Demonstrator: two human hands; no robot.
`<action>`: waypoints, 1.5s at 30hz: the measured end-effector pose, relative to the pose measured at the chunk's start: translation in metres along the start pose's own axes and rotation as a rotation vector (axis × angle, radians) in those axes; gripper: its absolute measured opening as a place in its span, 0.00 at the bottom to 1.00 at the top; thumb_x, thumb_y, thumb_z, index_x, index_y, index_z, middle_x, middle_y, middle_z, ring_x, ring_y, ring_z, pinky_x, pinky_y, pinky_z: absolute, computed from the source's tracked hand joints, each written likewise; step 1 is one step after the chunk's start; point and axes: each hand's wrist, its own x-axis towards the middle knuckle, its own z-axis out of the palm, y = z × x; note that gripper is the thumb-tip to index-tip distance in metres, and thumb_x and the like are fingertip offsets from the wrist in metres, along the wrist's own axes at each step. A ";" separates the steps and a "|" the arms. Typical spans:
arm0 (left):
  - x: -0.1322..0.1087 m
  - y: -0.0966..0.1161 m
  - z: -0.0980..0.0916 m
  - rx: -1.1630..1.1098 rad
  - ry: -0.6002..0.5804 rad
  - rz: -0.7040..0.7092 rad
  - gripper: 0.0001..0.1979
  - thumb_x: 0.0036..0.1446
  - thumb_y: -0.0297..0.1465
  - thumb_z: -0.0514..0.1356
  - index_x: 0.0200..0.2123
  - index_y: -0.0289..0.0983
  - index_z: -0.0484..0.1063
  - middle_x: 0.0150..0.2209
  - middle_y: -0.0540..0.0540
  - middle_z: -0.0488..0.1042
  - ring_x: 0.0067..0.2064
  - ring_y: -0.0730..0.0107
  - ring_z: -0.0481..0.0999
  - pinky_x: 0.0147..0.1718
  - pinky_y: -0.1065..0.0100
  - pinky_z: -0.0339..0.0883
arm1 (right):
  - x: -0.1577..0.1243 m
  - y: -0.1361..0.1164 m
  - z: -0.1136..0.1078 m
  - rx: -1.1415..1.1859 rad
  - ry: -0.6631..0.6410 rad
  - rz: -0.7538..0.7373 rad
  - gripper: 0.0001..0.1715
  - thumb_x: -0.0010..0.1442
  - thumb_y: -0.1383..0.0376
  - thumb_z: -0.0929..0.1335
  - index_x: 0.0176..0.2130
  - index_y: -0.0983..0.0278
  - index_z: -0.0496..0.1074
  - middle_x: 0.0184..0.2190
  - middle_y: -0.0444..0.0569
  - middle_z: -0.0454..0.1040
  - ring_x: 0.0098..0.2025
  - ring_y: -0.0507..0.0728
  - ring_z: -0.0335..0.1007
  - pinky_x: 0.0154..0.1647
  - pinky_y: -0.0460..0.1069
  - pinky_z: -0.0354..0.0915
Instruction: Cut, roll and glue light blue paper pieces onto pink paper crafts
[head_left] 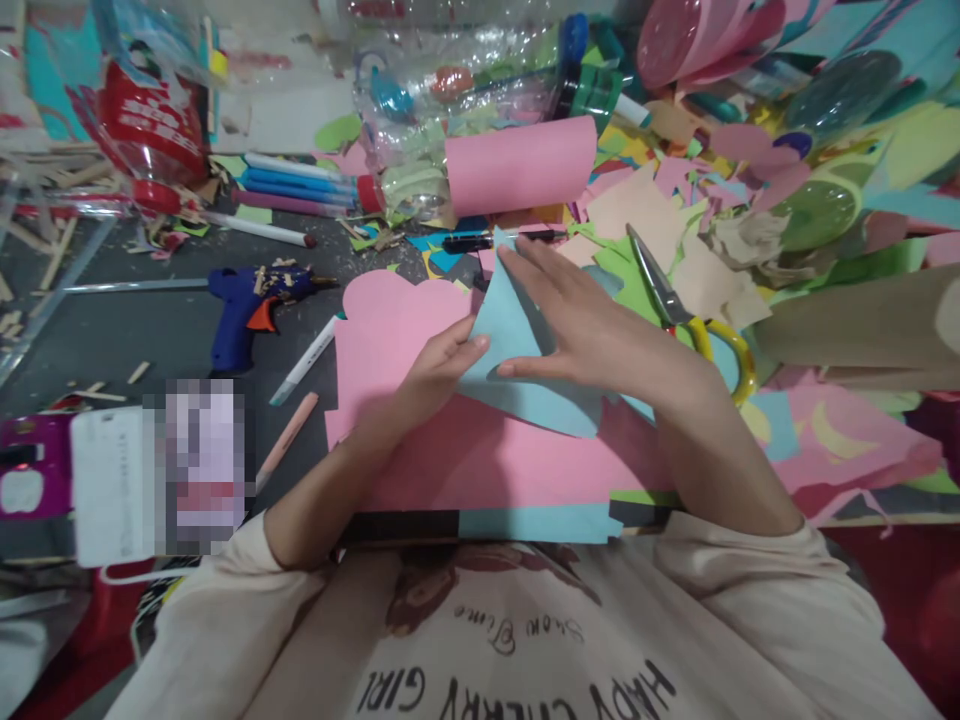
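Note:
A light blue sheet of paper (pixel 501 345), bent into a pointed cone-like shape, is in front of me above a large pink sheet of paper (pixel 420 470). My left hand (pixel 442 365) grips the blue paper's left edge, its thumb on top and the other fingers partly hidden. Over the blue paper's right side lies my right hand (pixel 570 320), fingers stretched out and thumb spread apart, touching the surface. Just right of that hand rest scissors (pixel 697 330) with yellow handles, on top of paper scraps. A black pen (pixel 480 242) lies beyond the cone's tip.
On the left are a blue glue gun (pixel 244 305), a white marker (pixel 306 360) and a peach marker (pixel 289 440). A pink paper roll (pixel 521 165), clear plastic bottles (pixel 457 80) and a red-labelled bottle (pixel 154 125) stand or lie at the back. Coloured paper scraps (pixel 637 210) cover the right.

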 end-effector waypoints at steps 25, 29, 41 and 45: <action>-0.004 0.003 -0.006 0.253 0.376 0.157 0.20 0.53 0.37 0.62 0.49 0.39 0.73 0.31 0.49 0.76 0.29 0.74 0.72 0.26 0.72 0.65 | 0.017 0.010 0.004 0.781 -0.244 0.060 0.20 0.54 0.52 0.71 0.42 0.62 0.73 0.38 0.46 0.75 0.39 0.57 0.69 0.41 0.52 0.68; -0.005 0.006 -0.004 0.298 0.392 0.140 0.16 0.50 0.34 0.61 0.44 0.38 0.77 0.32 0.48 0.77 0.29 0.75 0.71 0.25 0.73 0.63 | 0.020 0.006 0.016 0.905 0.022 0.161 0.16 0.55 0.52 0.71 0.36 0.61 0.72 0.28 0.42 0.68 0.30 0.52 0.61 0.31 0.47 0.61; -0.003 0.001 -0.007 0.417 0.371 0.182 0.14 0.55 0.35 0.60 0.44 0.39 0.78 0.47 0.45 0.81 0.43 0.68 0.79 0.35 0.72 0.71 | 0.023 0.001 0.024 1.054 0.145 0.224 0.11 0.50 0.58 0.73 0.27 0.63 0.71 0.21 0.40 0.62 0.25 0.49 0.55 0.26 0.46 0.54; -0.003 0.002 -0.006 0.439 0.396 0.205 0.13 0.55 0.35 0.60 0.42 0.39 0.79 0.43 0.46 0.82 0.41 0.69 0.80 0.33 0.72 0.71 | 0.024 0.003 0.027 1.069 0.114 0.230 0.11 0.51 0.59 0.72 0.27 0.63 0.72 0.19 0.39 0.61 0.23 0.48 0.53 0.23 0.46 0.51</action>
